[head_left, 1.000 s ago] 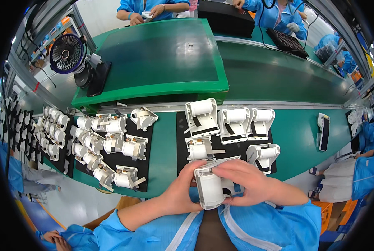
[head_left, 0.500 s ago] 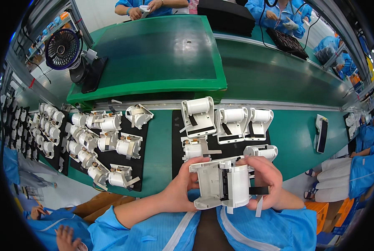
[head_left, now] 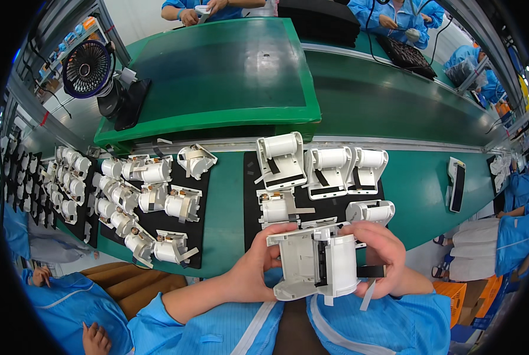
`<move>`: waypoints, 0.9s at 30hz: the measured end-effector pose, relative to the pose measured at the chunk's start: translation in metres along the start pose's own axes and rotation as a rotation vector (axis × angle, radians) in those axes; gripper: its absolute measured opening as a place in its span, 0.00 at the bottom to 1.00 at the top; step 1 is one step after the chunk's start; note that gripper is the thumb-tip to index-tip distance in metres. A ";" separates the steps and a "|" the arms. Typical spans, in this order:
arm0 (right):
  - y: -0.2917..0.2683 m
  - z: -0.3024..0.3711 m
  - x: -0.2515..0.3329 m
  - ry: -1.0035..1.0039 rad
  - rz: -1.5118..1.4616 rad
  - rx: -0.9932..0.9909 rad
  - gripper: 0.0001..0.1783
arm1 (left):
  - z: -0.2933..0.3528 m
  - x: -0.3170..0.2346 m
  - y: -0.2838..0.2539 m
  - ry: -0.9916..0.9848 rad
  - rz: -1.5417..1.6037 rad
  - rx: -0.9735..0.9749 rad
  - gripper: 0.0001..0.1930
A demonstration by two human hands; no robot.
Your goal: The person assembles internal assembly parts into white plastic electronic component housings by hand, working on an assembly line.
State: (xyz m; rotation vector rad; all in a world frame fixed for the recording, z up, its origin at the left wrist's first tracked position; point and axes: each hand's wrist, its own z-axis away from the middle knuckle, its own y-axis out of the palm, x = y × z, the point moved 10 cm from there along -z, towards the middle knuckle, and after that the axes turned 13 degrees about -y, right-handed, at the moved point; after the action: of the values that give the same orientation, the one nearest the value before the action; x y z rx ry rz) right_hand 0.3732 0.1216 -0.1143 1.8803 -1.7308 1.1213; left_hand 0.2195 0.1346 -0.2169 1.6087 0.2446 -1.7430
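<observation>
A white plastic housing (head_left: 298, 263) with a round cylinder on its right side is held up in front of my chest. My left hand (head_left: 249, 269) grips its left edge, thumb on top and fingers underneath. On the other side, my right hand (head_left: 388, 257) is closed round the cylinder end, its fingertips partly hidden behind it. A black slotted piece runs down the middle of the housing. From its right side stick out a short black strip (head_left: 371, 271) and a thin pale strip (head_left: 368, 296) that hangs down by my right fingers.
Similar white housings (head_left: 329, 168) stand on a black mat beyond my hands. Several white cylinder parts (head_left: 181, 204) with loose strips cover another mat at left. A fan (head_left: 87, 70) stands by a raised green platform (head_left: 217, 77). A white-and-black device (head_left: 455, 184) lies at right. Co-workers sit around.
My right hand has shifted slightly to the right on the housing, and the strips beside it have moved a little. The left hand keeps its hold. A co-worker's hands at lower left have moved.
</observation>
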 end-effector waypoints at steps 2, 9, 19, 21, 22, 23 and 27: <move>0.004 -0.006 0.002 0.000 0.083 0.088 0.40 | 0.004 0.000 -0.003 0.008 -0.128 -0.054 0.60; 0.032 -0.005 -0.006 -0.007 0.163 0.253 0.38 | 0.011 -0.015 -0.006 -0.053 -0.369 -0.146 0.62; 0.036 0.003 -0.013 -0.046 0.092 0.230 0.38 | 0.016 -0.020 -0.009 -0.101 -0.534 -0.224 0.61; 0.036 0.008 -0.018 -0.039 0.067 0.204 0.37 | 0.015 -0.024 -0.010 -0.106 -0.577 -0.239 0.60; 0.035 0.009 -0.021 -0.034 0.044 0.177 0.37 | 0.014 -0.027 -0.010 -0.096 -0.602 -0.236 0.59; 0.034 0.010 -0.025 -0.030 0.044 0.174 0.37 | 0.013 -0.029 -0.009 -0.087 -0.626 -0.233 0.59; 0.032 0.008 -0.026 -0.058 0.025 0.180 0.37 | 0.014 -0.030 -0.006 -0.047 -0.657 -0.211 0.56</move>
State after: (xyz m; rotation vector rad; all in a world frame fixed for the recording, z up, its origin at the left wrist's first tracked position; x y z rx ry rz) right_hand 0.3464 0.1270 -0.1464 2.0200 -1.7402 1.2826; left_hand 0.2031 0.1426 -0.1885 1.4150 0.9891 -2.1365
